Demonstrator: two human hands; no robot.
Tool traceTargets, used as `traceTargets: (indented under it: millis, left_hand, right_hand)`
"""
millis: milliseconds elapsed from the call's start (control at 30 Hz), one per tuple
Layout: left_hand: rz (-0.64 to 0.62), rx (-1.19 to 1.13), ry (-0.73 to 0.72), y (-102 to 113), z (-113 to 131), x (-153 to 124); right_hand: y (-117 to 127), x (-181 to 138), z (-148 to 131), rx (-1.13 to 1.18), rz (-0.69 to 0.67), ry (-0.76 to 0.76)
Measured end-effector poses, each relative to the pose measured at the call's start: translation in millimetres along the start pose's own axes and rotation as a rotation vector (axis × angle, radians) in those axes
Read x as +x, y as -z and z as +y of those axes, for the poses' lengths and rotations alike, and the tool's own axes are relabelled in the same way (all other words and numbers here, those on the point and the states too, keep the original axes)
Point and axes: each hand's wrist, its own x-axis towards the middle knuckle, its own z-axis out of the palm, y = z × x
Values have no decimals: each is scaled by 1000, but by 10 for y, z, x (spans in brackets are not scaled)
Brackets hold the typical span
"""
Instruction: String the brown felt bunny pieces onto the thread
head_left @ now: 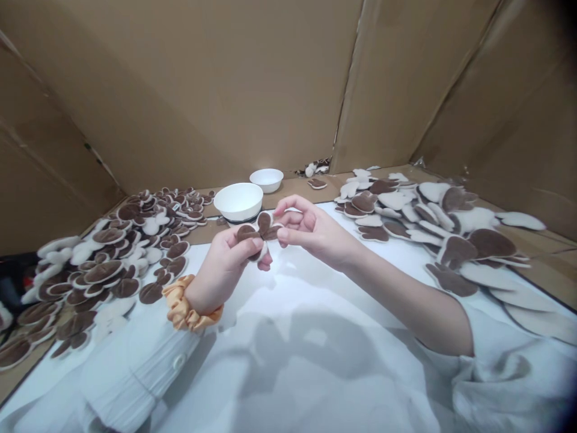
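One lobed brown-and-white plush piece point(264, 225) lies pinched under the thumb of my left hand point(226, 258), at two o'clock from that wrist. My half-curled right hand point(313, 234) meets the piece's three-o'clock lobe; whether those fingertips pinch, I cannot tell.

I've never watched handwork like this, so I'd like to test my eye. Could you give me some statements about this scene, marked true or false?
1. The left hand holds a brown and white piece. True.
2. Just one bowl is in view. False: there are two, a larger bowl and a smaller bowl.
3. An orange scrunchie is around the left wrist. True.
4. Loose pieces lie on one side only. False: there is a left pile and a right pile.
5. The right hand is inside a bowl. False: it is up by the piece.
6. Both bowls are white. True.
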Motion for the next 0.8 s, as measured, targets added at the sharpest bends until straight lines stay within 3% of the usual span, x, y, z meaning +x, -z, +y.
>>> traceTargets:
  millis: [267, 500, 800]
  left_hand:
    - [115, 206, 31, -1, 22, 20]
    - [55, 399, 105, -30, 53, 17]
    - [98, 335, 67, -58, -16, 3]
  right_hand:
    - [63, 9, -56, -174, -3, 32]
    - [17, 7, -10, -262, 71, -68]
    - [-76, 8, 83, -154, 254, -7]
